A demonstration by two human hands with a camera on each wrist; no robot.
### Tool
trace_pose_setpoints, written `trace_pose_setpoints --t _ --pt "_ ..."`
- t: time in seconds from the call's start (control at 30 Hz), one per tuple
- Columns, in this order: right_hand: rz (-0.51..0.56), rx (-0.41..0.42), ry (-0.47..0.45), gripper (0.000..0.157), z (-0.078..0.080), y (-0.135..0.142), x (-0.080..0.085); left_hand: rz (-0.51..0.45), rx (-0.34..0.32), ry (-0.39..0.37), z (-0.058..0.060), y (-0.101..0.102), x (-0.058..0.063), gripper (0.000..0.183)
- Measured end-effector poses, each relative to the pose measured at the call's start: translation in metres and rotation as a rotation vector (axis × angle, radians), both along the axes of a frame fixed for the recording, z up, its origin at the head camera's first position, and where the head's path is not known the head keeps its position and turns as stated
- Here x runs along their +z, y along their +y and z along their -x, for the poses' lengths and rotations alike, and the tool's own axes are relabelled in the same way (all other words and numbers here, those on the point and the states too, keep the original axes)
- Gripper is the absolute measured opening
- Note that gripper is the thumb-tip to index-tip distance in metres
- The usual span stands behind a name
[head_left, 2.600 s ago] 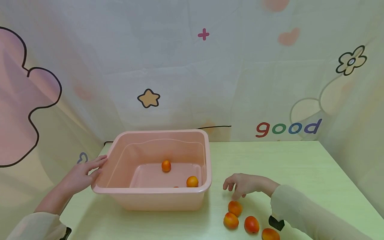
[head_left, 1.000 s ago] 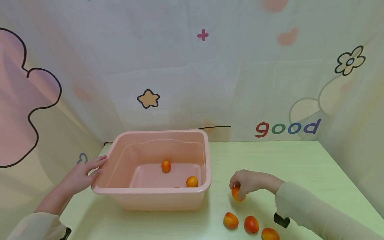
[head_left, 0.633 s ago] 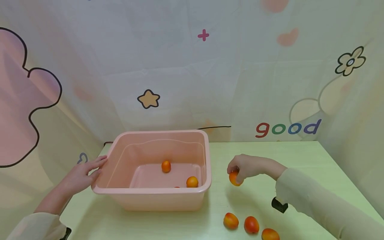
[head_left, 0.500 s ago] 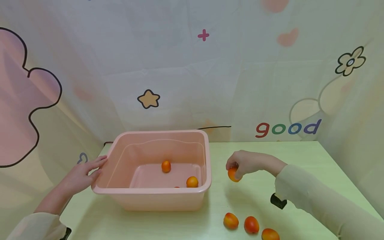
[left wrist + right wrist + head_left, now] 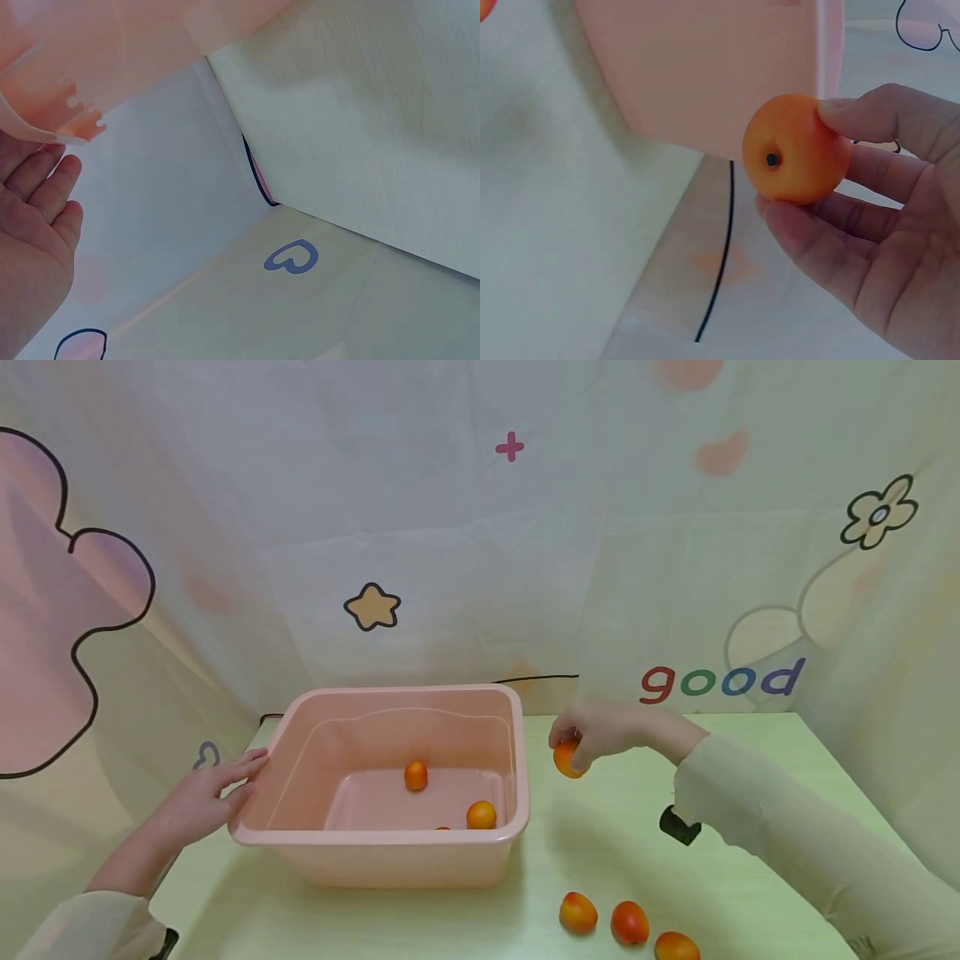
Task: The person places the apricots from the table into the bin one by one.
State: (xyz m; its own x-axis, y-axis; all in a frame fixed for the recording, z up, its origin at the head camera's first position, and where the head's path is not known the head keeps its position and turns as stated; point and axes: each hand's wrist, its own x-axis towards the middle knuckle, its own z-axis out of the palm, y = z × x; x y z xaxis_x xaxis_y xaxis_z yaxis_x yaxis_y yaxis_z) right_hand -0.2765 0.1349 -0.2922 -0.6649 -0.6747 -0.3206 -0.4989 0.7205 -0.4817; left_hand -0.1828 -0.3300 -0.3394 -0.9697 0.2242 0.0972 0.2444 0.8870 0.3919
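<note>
In the head view my right hand (image 5: 609,727) holds a small orange-red fruit (image 5: 567,760) in the air, just right of the pink plastic tub (image 5: 397,862). The right wrist view shows thumb and fingertips pinching this round fruit (image 5: 799,150), its dimple and dark stem end facing the camera. My left hand (image 5: 201,799) rests with extended fingers against the tub's left rim; in the left wrist view the fingertips lie right under that rim (image 5: 45,136). Inside the tub are an orange fruit (image 5: 416,775), a yellower one (image 5: 481,815) and a sliver of another behind the front rim.
Three more fruits lie on the pale table (image 5: 750,793) near its front: one orange-red (image 5: 578,913), one redder (image 5: 629,923) and one cut by the frame's edge (image 5: 677,947). A printed curtain (image 5: 450,543) hangs behind and at both sides.
My right hand has taken a fruit from the group on the table, raised it, and moved back and left toward the tub. The left hand and tub have stayed put.
</note>
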Motion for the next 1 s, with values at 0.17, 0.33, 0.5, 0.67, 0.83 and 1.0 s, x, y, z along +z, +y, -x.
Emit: trace_pose_setpoints --t 0.17,0.33,0.5,0.67,0.83,1.0 --pt "0.008 0.016 -0.019 0.014 0.004 -0.011 0.011 0.0 0.003 0.0 0.0 0.0 0.0 0.045" --pt "0.001 0.021 -0.021 0.015 0.008 -0.023 0.019 -0.008 0.008 -0.011 0.0 0.0 0.0 0.046" --pt "-0.034 0.04 0.0 0.019 0.011 -0.039 0.026 -0.009 0.0 0.003 0.0 -0.001 0.0 0.045" --pt "-0.058 0.037 0.023 0.019 0.012 -0.057 0.034 -0.007 0.001 0.01 0.001 -0.001 -0.001 0.045" --pt "-0.061 0.015 0.012 0.018 0.014 -0.073 0.038 -0.011 0.008 -0.002 0.001 -0.001 -0.001 0.045" --pt "-0.08 -0.029 0.005 0.018 0.017 -0.086 0.038 -0.016 0.012 -0.01 0.0 -0.001 0.0 0.046"
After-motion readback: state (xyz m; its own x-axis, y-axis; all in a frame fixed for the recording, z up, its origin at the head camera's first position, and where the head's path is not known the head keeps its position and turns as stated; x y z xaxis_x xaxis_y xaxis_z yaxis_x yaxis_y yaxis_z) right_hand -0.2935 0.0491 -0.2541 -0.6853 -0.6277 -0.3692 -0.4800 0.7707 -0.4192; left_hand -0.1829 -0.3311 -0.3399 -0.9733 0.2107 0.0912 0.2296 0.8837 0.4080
